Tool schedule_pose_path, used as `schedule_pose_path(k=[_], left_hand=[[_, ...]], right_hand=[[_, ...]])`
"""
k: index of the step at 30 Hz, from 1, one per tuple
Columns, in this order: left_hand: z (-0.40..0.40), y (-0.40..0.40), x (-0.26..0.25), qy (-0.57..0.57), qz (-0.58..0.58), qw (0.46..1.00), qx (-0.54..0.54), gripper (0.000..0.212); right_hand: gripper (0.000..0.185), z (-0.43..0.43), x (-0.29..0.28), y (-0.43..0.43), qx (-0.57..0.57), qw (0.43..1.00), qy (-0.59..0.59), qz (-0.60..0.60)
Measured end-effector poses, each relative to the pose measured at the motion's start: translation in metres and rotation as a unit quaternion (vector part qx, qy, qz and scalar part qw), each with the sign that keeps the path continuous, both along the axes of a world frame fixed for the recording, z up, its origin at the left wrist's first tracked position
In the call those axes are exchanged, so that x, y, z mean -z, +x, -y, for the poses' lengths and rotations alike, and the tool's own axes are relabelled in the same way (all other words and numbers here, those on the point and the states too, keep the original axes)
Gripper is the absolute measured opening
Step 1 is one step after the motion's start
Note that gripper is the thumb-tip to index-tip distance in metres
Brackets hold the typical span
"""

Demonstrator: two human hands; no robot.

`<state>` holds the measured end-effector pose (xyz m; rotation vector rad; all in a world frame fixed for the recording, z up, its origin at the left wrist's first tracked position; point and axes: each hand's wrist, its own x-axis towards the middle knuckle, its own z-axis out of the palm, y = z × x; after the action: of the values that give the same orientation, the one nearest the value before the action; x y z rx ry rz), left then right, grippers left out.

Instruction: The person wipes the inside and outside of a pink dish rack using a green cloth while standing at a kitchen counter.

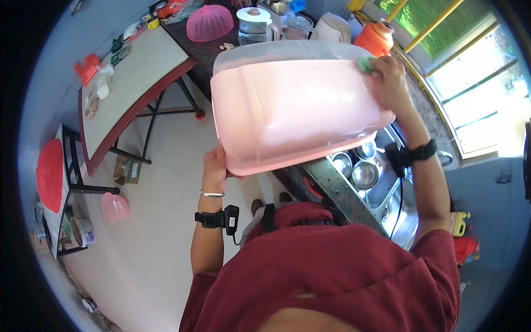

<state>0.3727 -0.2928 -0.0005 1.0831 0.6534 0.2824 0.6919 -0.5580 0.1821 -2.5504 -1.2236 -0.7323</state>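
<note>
A large pink plastic box (298,108) is held up in front of me, over the edge of the counter and part of the sink. Its smooth outer side faces me. My left hand (216,166) grips its rim at the near left corner. At the far right end, my right hand (388,81) holds a green scrubbing pad (366,65) against the box. Behind the pink side shows a clear plastic part (290,50); whether it belongs to the same box I cannot tell.
Metal bowls (365,174) lie in the steel sink (404,207) at right. A glass pitcher (253,31), a pink mesh cover (210,23) and an orange flask (374,38) stand on the counter behind. Leftward are a white-topped table (137,79) and a pink bucket (115,206) on the floor.
</note>
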Motion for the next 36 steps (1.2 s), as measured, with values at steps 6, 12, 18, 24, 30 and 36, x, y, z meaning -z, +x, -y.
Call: schedule_pose_path(k=[6, 12, 18, 24, 30, 36], left_hand=[[-0.010, -0.011, 0.010, -0.007, 0.008, 1.000, 0.017, 0.040], [0.001, -0.003, 0.014, 0.092, 0.022, 0.995, -0.035, 0.055], [0.000, -0.008, 0.000, 0.023, 0.001, 0.999, -0.040, 0.060], [0.004, -0.002, -0.005, 0.007, -0.019, 1.000, -0.007, 0.060], [-0.002, -0.012, -0.001, -0.009, -0.009, 1.000, -0.010, 0.060], [-0.004, -0.010, 0.009, -0.023, 0.007, 1.000, 0.015, 0.059]], right_hand=[[0.029, -0.086, 0.001, -0.132, -0.200, 0.977, 0.073, -0.029], [0.032, -0.074, -0.035, -0.193, -0.426, 0.795, 0.129, -0.412], [0.026, -0.043, -0.067, -0.111, -0.156, 0.926, 0.210, -0.271], [0.028, -0.004, 0.007, -0.019, -0.039, 0.996, 0.072, -0.039], [0.028, -0.124, -0.007, -0.112, -0.253, 0.951, 0.072, -0.164], [0.025, -0.164, -0.001, -0.160, -0.384, 0.919, 0.039, -0.077]])
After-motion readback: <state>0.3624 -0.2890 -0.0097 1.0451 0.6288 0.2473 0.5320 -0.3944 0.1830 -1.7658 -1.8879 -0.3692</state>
